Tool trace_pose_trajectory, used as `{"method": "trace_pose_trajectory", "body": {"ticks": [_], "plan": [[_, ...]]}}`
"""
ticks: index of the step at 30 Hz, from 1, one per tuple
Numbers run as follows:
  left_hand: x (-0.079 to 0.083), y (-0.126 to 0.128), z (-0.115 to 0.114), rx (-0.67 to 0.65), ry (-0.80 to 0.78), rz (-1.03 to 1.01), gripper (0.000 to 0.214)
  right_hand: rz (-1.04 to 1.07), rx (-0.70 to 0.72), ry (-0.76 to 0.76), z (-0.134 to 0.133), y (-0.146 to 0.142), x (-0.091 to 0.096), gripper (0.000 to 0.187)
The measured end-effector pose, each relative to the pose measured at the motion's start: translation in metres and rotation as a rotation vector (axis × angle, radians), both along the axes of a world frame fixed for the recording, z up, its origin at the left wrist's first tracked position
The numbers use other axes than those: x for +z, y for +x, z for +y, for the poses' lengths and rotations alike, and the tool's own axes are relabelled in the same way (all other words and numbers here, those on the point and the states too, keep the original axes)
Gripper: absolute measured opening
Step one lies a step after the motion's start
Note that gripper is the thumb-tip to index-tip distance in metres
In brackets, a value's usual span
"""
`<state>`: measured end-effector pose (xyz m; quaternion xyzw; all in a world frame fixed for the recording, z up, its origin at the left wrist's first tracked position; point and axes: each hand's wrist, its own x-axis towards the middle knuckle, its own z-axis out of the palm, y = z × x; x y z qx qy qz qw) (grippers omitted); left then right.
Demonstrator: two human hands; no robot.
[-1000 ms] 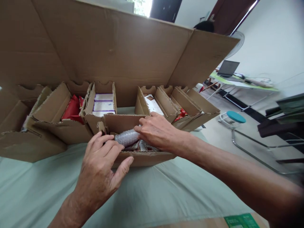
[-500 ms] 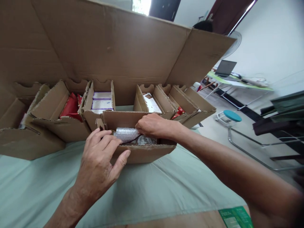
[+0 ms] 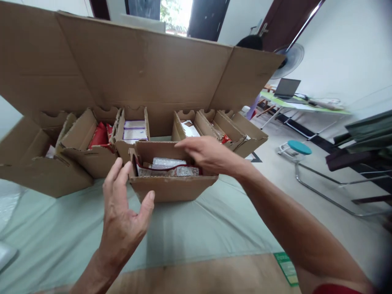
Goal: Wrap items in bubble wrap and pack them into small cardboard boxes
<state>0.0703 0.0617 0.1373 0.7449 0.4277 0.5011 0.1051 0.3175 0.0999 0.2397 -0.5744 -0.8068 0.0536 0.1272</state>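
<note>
A small cardboard box (image 3: 173, 189) stands at the front, with a bubble-wrapped item (image 3: 168, 163) and crinkly clear packaging with a dark red edge (image 3: 180, 170) inside it. My left hand (image 3: 125, 204) is at the box's left end, its fingers apart and nothing held. Over the box's right rear part is my right hand (image 3: 208, 155), fingers stretched to the left near the back wall; it holds nothing that I can see. Its lower fingers are partly hidden.
Behind stand several cardboard bins, one with red packets (image 3: 101, 134), another with white, purple-edged boxes (image 3: 134, 130). A tall cardboard panel (image 3: 147, 73) rises at the back. Pale green cloth (image 3: 171, 232) lies underneath. A teal stool (image 3: 298, 148) is off to the right.
My right hand has lifted off the bubble-wrapped item, which now lies lower inside the box. My left hand has drawn back from the box's edge and spread its fingers. The view has shifted slightly.
</note>
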Motion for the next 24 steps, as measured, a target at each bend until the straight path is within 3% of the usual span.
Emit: {"method": "trace_pose_trajectory", "body": {"ticks": [2, 5, 7, 9, 11, 15, 18, 21, 24], "plan": [[-0.014, -0.007, -0.015, -0.020, -0.194, -0.106, 0.079, 0.296, -0.139, 0.227, -0.030, 0.020, -0.013, 0.030], [-0.033, -0.013, -0.024, -0.041, -0.516, -0.278, 0.086, 0.598, -0.421, 0.449, -0.076, 0.042, -0.058, 0.022], [-0.039, -0.011, -0.019, -0.057, -0.661, -0.391, 0.087, 0.744, -0.504, 0.433, -0.094, 0.044, -0.095, 0.026], [-0.038, -0.004, -0.008, -0.126, -0.722, -0.498, 0.084, 0.812, -0.462, 0.286, -0.098, 0.035, -0.127, 0.044], [-0.035, 0.005, 0.004, -0.206, -0.711, -0.582, 0.079, 0.852, -0.414, 0.166, -0.090, 0.021, -0.145, 0.055], [-0.031, 0.021, 0.014, -0.234, -0.686, -0.647, 0.072, 0.919, -0.429, 0.117, -0.074, 0.003, -0.151, 0.053], [-0.036, 0.020, 0.003, -0.204, -0.679, -0.615, 0.069, 0.898, -0.470, 0.125, -0.092, 0.000, -0.152, 0.048], [-0.045, 0.002, -0.023, -0.186, -0.697, -0.560, 0.068, 0.874, -0.513, 0.162, -0.125, -0.009, -0.156, 0.047], [-0.050, -0.035, -0.049, -0.153, -0.763, -0.540, 0.065, 0.898, -0.454, 0.156, -0.145, -0.035, -0.151, 0.054]]}}
